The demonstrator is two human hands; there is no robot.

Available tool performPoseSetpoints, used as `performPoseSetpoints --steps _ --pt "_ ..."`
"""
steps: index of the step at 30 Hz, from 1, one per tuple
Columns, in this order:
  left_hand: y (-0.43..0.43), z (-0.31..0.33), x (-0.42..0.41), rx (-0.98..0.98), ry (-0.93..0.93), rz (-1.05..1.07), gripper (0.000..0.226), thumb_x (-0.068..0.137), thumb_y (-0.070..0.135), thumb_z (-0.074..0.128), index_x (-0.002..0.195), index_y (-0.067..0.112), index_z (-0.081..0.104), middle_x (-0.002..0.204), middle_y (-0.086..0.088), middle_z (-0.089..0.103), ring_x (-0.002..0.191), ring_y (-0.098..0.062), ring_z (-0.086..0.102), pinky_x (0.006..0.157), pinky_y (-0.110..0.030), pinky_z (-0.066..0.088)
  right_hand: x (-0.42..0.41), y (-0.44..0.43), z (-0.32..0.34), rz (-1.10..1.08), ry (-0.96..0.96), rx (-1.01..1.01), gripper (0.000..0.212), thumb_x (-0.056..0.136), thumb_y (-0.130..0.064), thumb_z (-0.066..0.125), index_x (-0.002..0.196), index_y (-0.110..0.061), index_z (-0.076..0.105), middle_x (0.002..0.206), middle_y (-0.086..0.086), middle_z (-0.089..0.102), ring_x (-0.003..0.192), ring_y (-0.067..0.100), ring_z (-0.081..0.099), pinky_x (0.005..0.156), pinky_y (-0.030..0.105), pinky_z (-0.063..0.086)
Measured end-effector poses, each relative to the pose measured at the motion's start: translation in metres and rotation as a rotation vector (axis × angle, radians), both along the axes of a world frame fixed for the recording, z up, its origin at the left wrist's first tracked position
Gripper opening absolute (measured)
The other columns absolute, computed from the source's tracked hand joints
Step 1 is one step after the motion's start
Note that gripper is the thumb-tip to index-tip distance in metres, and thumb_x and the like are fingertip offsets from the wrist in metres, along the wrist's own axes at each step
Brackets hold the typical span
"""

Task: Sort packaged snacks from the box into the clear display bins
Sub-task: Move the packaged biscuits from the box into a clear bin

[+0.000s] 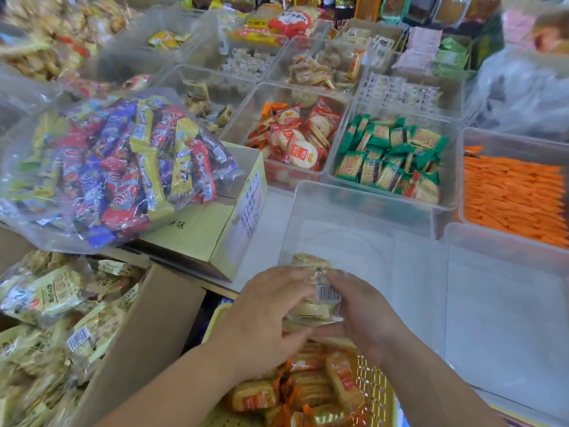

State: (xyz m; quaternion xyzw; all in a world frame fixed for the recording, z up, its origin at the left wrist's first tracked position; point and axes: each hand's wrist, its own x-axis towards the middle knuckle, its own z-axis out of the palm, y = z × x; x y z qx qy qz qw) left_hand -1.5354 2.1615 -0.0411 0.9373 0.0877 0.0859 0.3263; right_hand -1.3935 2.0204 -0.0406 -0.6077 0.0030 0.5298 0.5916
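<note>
So over on the left the open cardboard box [147, 328] is sitting there stuffed with pale-yellow packets, way too many to count, and one big clear bag of mixed sweets [117, 167] is lying on one closed carton [215, 229] behind it. In the middle the person is holding a single clear-wrapped snack pack [320, 297] with both hands: the left hand [271, 315] is curling over its left side and the right hand [366, 315] is wrapping fingers round the barcode end. The pack is hovering right at the near rim of an empty clear bin [363, 208], above one yellow basket [374, 377] of orange-wrapped biscuits. Looks to me like they're mid-placing, so the next bit is just lowering it into that bin and letting go. I'm counting two empty bins up front (the other one [505, 241] is further right) and three filled ones just behind: red-and-white crackers [292, 177], green packets [385, 192], orange sticks [517, 137].
</note>
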Motion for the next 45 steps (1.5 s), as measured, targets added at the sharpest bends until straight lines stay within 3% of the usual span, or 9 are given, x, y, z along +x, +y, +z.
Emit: performPoseSetpoints --steps 5,8,14,19,22,30,34,39,45 --pt "0.016 -0.021 0.01 -0.083 0.379 0.308 0.089 0.089 0.055 0.068 0.161 0.029 0.021 0.159 0.008 0.037 0.143 -0.013 0.036 0.113 -0.025 0.03 0.049 -0.002 -0.014 -0.225 -0.273 -0.09 0.021 0.107 -0.029 0.046 0.11 -0.026 0.067 0.104 0.011 0.074 0.089 0.028 0.075 0.071 0.041 0.063" --pt "0.023 -0.032 0.021 -0.165 0.665 0.339 0.107 0.092 0.058 0.065 0.164 0.027 -0.008 0.151 0.003 0.051 0.127 -0.018 0.057 0.101 -0.034 0.05 0.084 0.01 -0.026 -0.185 -0.505 -0.19 0.019 0.106 -0.033 0.044 0.11 -0.036 0.063 0.109 0.002 0.07 0.092 0.021 0.072 0.081 0.042 0.062" --pt "0.026 -0.044 0.045 -0.046 0.739 0.257 0.105 0.095 0.038 0.065 0.163 0.025 -0.014 0.146 -0.001 0.053 0.116 -0.019 0.062 0.092 -0.034 0.054 0.125 0.054 -0.061 0.416 -1.066 -0.434 0.042 0.105 -0.022 0.039 0.147 -0.021 0.046 0.129 0.012 0.061 0.112 0.032 0.056 0.088 0.034 0.043" --pt "0.027 -0.051 0.045 -0.063 0.743 0.223 0.107 0.094 0.041 0.065 0.161 0.03 -0.018 0.145 0.004 0.049 0.12 -0.017 0.057 0.096 -0.033 0.052 0.111 0.083 -0.092 0.862 -1.16 -0.527 0.042 0.105 -0.019 0.043 0.146 -0.012 0.046 0.139 0.019 0.051 0.121 0.04 0.052 0.102 0.043 0.045" --pt "0.028 -0.054 0.044 -0.074 0.733 0.234 0.108 0.093 0.043 0.066 0.161 0.032 -0.018 0.144 0.006 0.049 0.12 -0.016 0.057 0.098 -0.034 0.053 0.107 0.091 -0.105 1.011 -1.027 -0.557 0.05 0.105 -0.016 0.041 0.155 -0.016 0.036 0.148 0.021 0.045 0.128 0.038 0.05 0.106 0.039 0.043" --pt "0.029 -0.059 0.044 -0.065 0.718 0.237 0.107 0.095 0.041 0.065 0.16 0.034 -0.019 0.146 0.007 0.048 0.12 -0.016 0.059 0.097 -0.035 0.054 0.098 0.09 -0.115 1.007 -0.953 -0.55 0.048 0.108 -0.023 0.031 0.157 -0.024 0.03 0.145 0.016 0.05 0.122 0.037 0.054 0.101 0.045 0.047" --pt "0.03 -0.051 0.044 -0.059 0.725 0.206 0.099 0.1 0.044 0.059 0.162 0.03 -0.016 0.155 0.003 0.04 0.128 -0.02 0.054 0.102 -0.035 0.05 0.093 0.09 -0.108 1.032 -0.926 -0.579 0.053 0.108 -0.029 0.03 0.16 -0.022 0.02 0.159 0.014 0.037 0.138 0.037 0.043 0.112 0.045 0.038" --pt "0.029 -0.023 0.008 -0.088 0.45 0.2 0.079 0.101 0.055 0.052 0.164 0.035 0.009 0.163 0.012 0.023 0.148 -0.012 0.025 0.118 -0.027 0.026 0.08 0.089 -0.087 0.882 -0.878 -0.59 0.061 0.105 -0.042 0.039 0.16 -0.027 0.021 0.166 0.005 0.025 0.152 0.035 0.018 0.122 0.053 0.018" --pt "0.024 0.018 -0.106 0.02 0.199 0.219 0.052 0.097 0.054 0.051 0.146 0.036 0.051 0.145 0.026 0.039 0.136 0.01 0.03 0.114 -0.012 0.024 0.001 0.099 -0.044 0.414 -1.144 -0.318 0.051 0.097 -0.045 0.059 0.143 -0.024 0.053 0.146 0.001 0.053 0.136 0.025 0.043 0.112 0.038 0.034"
